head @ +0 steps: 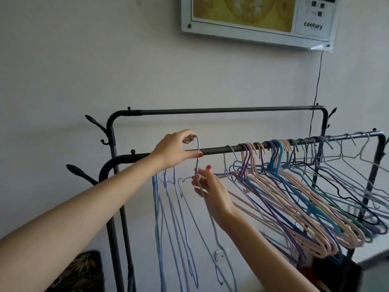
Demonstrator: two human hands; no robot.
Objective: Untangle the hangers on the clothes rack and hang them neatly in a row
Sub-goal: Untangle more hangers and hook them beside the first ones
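Holding pale blue hanger [198, 159] upright: my left hand [174, 150] pinches its hook above the rail [216, 150], right hand [210, 192] grips the neck below.

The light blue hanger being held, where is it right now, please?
Head view, left of centre: the light blue hanger is at the front rail, its hook pinched by the left hand, its neck by the right hand.
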